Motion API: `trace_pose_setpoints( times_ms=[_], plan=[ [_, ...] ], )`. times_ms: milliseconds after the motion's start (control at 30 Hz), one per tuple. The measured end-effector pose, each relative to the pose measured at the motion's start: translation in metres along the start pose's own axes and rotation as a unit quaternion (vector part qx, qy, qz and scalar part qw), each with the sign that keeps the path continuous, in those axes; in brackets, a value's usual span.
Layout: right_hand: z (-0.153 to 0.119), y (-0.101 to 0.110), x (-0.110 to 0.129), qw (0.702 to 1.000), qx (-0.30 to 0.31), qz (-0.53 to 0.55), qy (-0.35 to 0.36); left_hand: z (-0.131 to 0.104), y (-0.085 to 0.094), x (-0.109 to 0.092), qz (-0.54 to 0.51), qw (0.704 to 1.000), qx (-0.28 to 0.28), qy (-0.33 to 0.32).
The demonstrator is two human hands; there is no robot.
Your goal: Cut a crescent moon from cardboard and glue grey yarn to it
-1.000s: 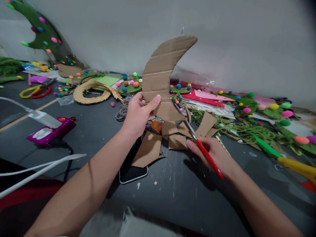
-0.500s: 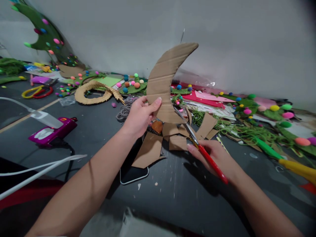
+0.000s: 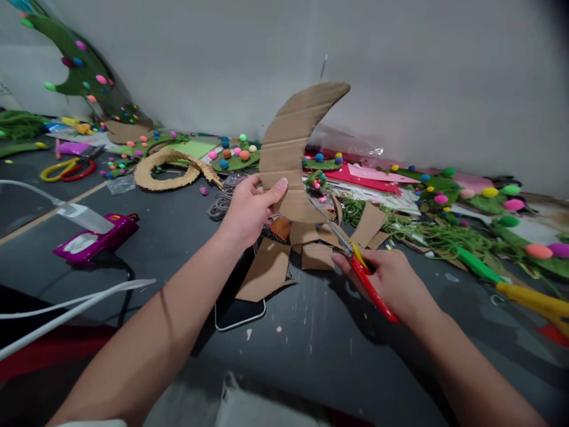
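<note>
Left hand [image 3: 245,210]: pinching the lower left of the cardboard moon [image 3: 291,142] between thumb and fingers.
Cardboard moon: standing upright in that grip, its tip pointing up and right.
Right hand [image 3: 393,281]: curling around the handles of the scissors [image 3: 374,295], below and right of the moon.
Blades [image 3: 336,232]: reaching beside the moon's lower right edge; I cannot tell whether they are touching.
Cardboard scraps [image 3: 267,270]: lying below the moon, one partly covering a phone [image 3: 239,314].
Grey yarn [image 3: 217,206]: lying left of the moon.
</note>
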State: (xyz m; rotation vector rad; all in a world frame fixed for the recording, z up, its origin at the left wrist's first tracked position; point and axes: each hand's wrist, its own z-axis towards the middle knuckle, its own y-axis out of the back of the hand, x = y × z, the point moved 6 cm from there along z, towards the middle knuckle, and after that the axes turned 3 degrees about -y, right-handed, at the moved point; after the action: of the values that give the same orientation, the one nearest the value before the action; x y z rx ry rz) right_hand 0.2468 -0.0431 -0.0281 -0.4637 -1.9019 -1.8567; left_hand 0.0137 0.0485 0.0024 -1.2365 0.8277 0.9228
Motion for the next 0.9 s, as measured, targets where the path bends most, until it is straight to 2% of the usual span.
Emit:
trace_pose_setpoints(
  times_ms=[100, 267, 500, 667, 800, 900],
  plan=[
    [0.003, -0.002, -0.003, 0.999, -0.013, 0.029, -0.010, -0.001, -0.003, 0.000, -0.012, 1.000, 0.017, 0.000],
    [0.005, -0.001, -0.008, 0.993, 0.019, 0.113, -0.039, -0.001, -0.004, 0.001, -0.017, 0.999, 0.027, 0.010],
    [0.005, 0.003, -0.003, 0.997, 0.003, 0.076, 0.003, -0.001, -0.005, 0.005, -0.057, 0.996, 0.039, 0.056],
    [0.006, 0.006, -0.003, 0.999, 0.002, 0.024, 0.042, -0.006, -0.012, 0.009, -0.071, 0.985, 0.102, 0.119],
    [0.005, 0.016, 0.002, 0.994, -0.043, -0.055, 0.086, -0.008, -0.017, 0.008, -0.078, 0.978, 0.139, 0.135],
    [0.004, 0.019, 0.003, 0.990, -0.058, -0.070, 0.104, -0.009, -0.019, 0.008, -0.088, 0.973, 0.162, 0.140]
  ],
)
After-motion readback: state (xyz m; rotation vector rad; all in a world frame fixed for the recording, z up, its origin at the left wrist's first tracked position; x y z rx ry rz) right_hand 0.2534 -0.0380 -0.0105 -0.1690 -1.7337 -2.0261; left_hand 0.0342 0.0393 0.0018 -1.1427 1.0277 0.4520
